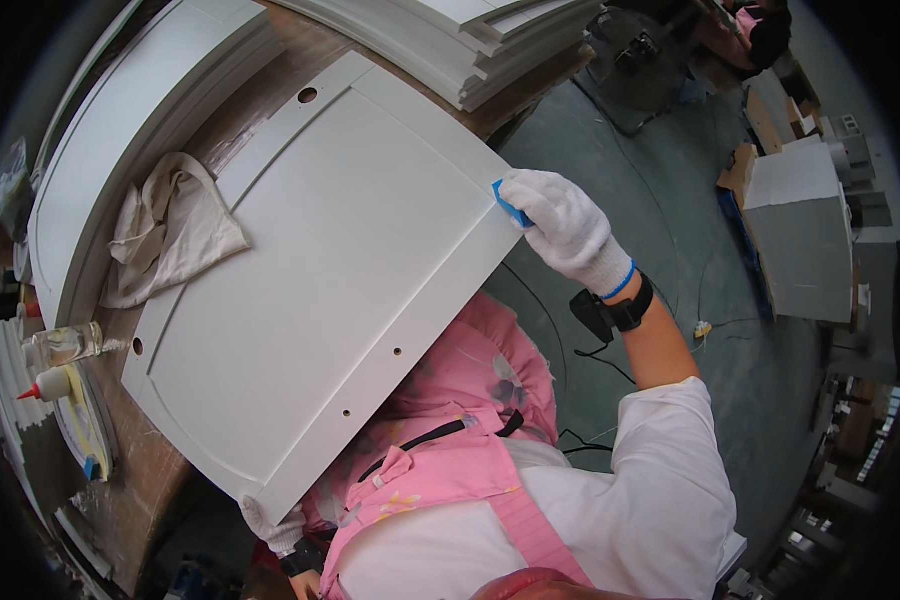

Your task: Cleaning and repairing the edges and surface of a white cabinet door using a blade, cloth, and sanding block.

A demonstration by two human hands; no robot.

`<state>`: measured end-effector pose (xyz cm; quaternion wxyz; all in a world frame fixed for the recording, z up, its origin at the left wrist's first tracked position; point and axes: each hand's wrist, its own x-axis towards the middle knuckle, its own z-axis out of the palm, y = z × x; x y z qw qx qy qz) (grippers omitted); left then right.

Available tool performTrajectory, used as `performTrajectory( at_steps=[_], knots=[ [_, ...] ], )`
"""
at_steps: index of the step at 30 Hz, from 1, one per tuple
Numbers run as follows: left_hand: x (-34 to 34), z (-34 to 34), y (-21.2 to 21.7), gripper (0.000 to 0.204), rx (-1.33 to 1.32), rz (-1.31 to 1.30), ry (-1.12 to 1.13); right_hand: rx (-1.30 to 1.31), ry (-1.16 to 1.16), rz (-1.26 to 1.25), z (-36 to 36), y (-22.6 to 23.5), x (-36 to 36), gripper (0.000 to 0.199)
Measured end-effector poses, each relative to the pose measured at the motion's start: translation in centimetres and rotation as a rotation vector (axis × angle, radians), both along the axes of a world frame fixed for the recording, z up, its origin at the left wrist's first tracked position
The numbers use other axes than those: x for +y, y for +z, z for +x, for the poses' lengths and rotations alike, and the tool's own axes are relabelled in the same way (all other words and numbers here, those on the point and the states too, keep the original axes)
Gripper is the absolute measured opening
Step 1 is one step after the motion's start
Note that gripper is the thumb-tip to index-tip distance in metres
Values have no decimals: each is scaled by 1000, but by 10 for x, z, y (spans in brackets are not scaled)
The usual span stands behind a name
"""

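Observation:
A white cabinet door panel [350, 220] with a recessed middle lies slantwise in front of me on the workbench. It has two larger round holes along its far-left side and two small ones along the near edge. My right hand [562, 225], in a white knitted glove, pinches a small blue sanding pad [511, 205] against the panel's right edge. My left hand [272, 524], also gloved, grips the panel's near-left corner; some of its fingers are hidden. Left of the recess, a crumpled beige cloth [175, 230] lies partly over the panel.
Stacked white panels stand at the far left [155, 95] and far side [450, 40]. A red-tipped glue bottle [50, 384] and a clear jar [65, 345] sit on the brown bench [135, 480]. Cables cross the green floor [620, 150]. Boxes [800, 230] and another person [745, 35] are at right.

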<state>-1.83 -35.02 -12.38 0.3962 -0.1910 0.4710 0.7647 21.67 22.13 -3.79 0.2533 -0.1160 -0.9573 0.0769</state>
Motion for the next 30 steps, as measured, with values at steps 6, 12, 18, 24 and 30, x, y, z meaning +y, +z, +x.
performTrajectory(
  at_steps=[6, 12, 18, 24, 30],
  knots=[
    [-13, -8, -4, 68, -133, 95, -21, 14, 20, -1, -3, 5, 1, 47],
    [-15, -7, -12, 73, -88, 137, -63, -31, -8, 106, -5, 6, 0, 46],
    [-17, -6, -14, 77, -142, 252, 75, -76, -2, 57, -7, 6, -3, 45],
    [-19, -9, -12, 67, -78, 128, -94, -12, 2, -5, -5, 5, -2, 48],
    [-7, -2, -7, 68, 23, -1, -15, -54, -40, 1, 0, 2, 3, 50]
  ],
)
